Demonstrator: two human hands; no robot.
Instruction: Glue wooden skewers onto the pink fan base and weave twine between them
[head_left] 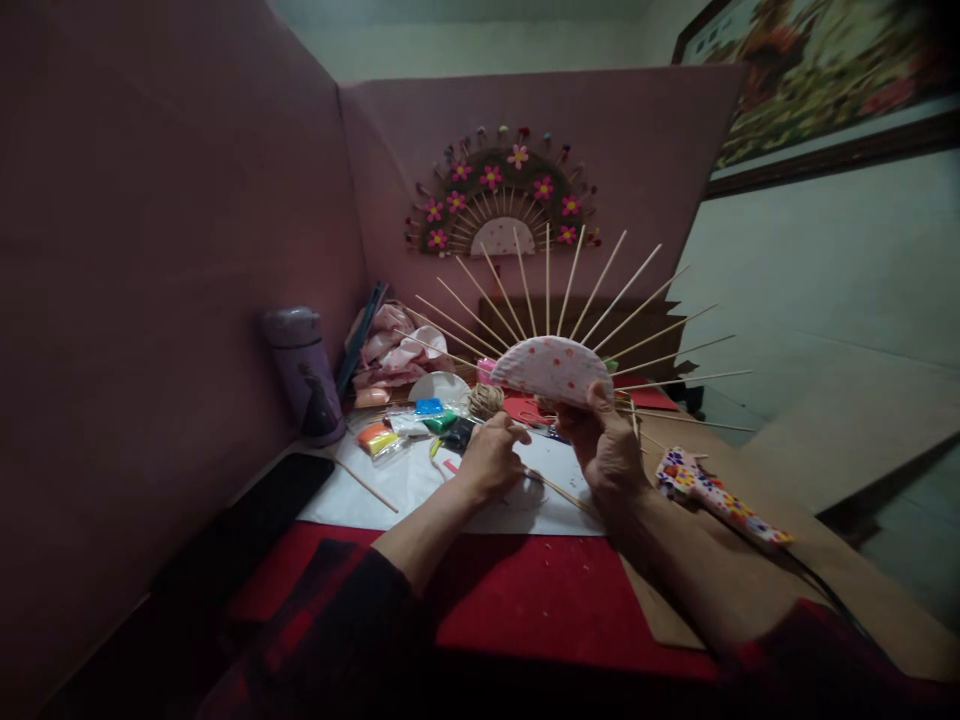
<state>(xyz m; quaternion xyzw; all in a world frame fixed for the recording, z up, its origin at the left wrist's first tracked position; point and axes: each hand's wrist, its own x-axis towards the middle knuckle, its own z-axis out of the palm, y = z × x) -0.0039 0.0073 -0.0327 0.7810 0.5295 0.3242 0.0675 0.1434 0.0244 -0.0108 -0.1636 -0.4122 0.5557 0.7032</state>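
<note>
My right hand [604,445] grips the lower right edge of a half-round piece [551,368] covered in white cloth with pink-red dots, its thumb on the front face. Thin wooden sticks [547,280] spread from the curved edge of this piece like a fan. It is held up above the table, flat side down. Lower and to the left, my left hand [491,458] is over the white sheet [420,490] with its fingers curled in. Next to its fingertips lie thin loose sticks [559,488]; what it holds, if anything, is hidden.
Clay packets [379,438], a twine roll [486,400] and crumpled dotted cloth [394,345] lie behind my hands. A purple tumbler [304,375] and black phone [244,515] are left. A flower-patterned glue gun [720,495] with cord lies right. A finished flowered fan [502,195] hangs behind.
</note>
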